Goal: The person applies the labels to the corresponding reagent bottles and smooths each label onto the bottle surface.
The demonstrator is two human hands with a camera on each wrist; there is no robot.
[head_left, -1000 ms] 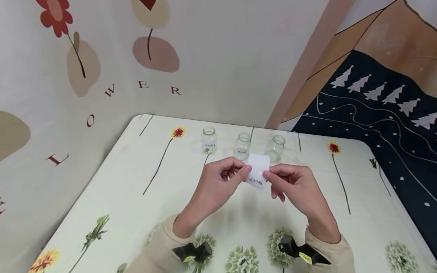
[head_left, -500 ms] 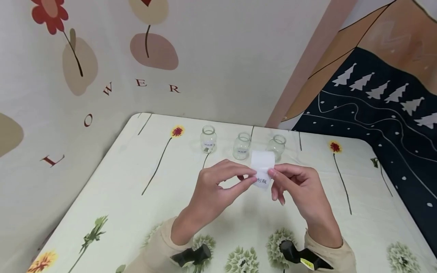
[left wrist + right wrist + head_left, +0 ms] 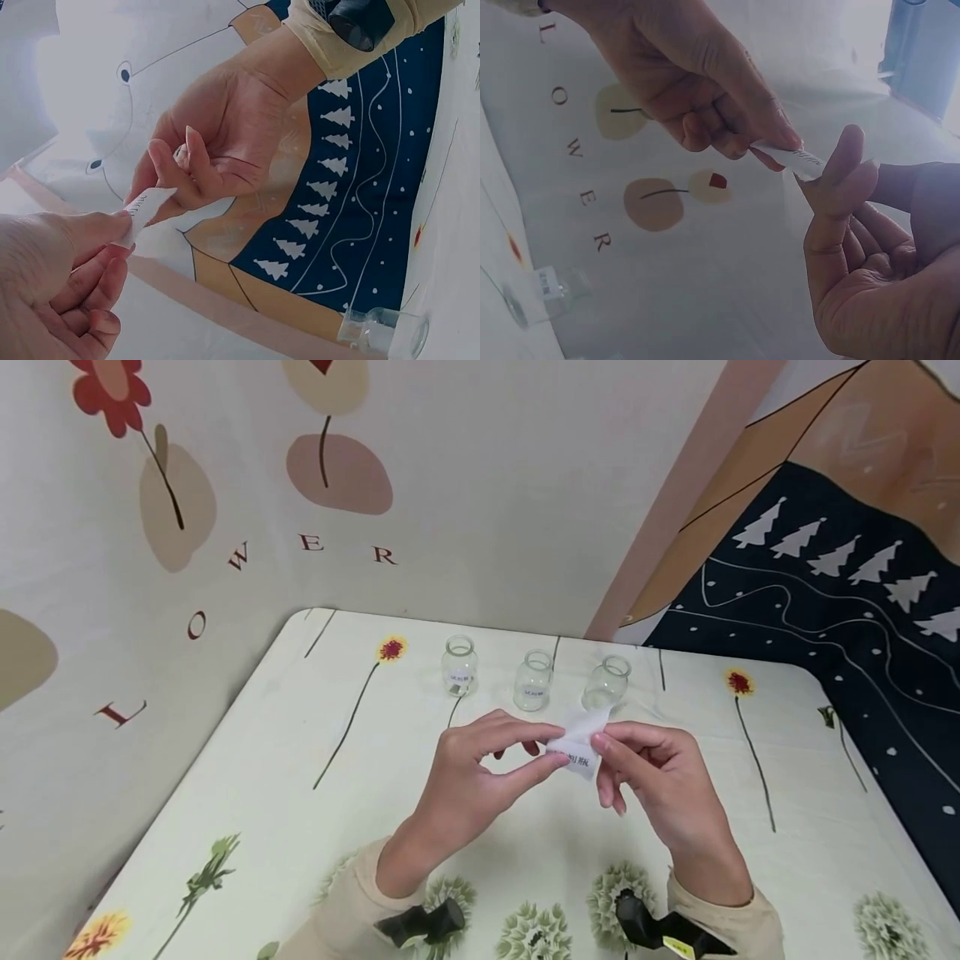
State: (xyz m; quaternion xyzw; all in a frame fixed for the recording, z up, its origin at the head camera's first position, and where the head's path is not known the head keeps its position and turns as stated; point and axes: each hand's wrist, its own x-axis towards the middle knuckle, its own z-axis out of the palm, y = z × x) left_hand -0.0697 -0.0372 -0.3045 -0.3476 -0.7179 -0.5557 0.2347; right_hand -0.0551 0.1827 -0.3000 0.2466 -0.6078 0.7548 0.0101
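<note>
A white paper label (image 3: 579,752) printed with dark characters is held up in front of me, above the table. Thumb and forefinger of my left hand (image 3: 472,789) pinch its left edge. On the opposite edge, my right hand (image 3: 671,785) pinches it between thumb and fingers. The paper's upper part bends back and rises to a corner. Seen from the left wrist, the label (image 3: 146,214) stretches between both hands. The right wrist view shows it nearly edge-on, as a thin white strip (image 3: 802,160).
Three small clear glass jars stand in a row at the back: a left jar (image 3: 459,672) and a middle jar (image 3: 533,685), both labelled, and a right jar (image 3: 606,685) with no label showing. A flower-print cloth covers the table (image 3: 262,743); patterned curtains hang behind.
My left thumb and forefinger have shifted along the label's left edge. The label has moved slightly right, and its upper part has gone from upright to bent back.
</note>
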